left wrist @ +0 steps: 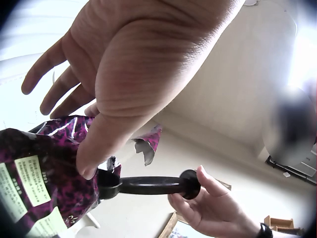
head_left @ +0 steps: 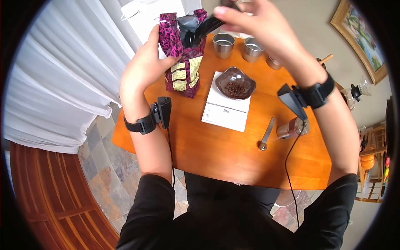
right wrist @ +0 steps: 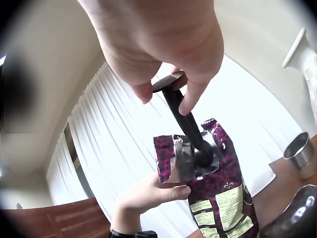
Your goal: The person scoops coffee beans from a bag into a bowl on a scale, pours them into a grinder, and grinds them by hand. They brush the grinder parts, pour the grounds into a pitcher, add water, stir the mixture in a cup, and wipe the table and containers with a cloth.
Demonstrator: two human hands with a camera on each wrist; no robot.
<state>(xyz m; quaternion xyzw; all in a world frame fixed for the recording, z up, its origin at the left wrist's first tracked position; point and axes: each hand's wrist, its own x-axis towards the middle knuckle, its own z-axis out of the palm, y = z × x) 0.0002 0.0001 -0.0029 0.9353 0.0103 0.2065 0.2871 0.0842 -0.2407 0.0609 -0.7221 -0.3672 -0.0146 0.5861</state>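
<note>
My left hand [head_left: 141, 68] grips the upper side of a purple-and-black patterned coffee bag [head_left: 183, 77], thumb across its front and fingers behind. The bag stands upright at the table's far left, its torn top gaping. In my right hand [head_left: 263, 23] is a black scoop [right wrist: 181, 111], pinched near the disc-shaped end of its handle. The scoop's head dips into the bag's mouth, partly hidden by the foil. Nearer me, a dark glossy bowl [head_left: 248, 79] with brown coffee beans [head_left: 235, 88] in it sits on a white scale [head_left: 225, 118].
Metal cups [head_left: 223, 49] line the table's back edge. A measuring spoon [head_left: 267, 134] and a metal canister [head_left: 291, 128] lie right of the scale, with a wrist camera cable [head_left: 287, 162] hanging near them. White curtains [head_left: 62, 71] hang at the left.
</note>
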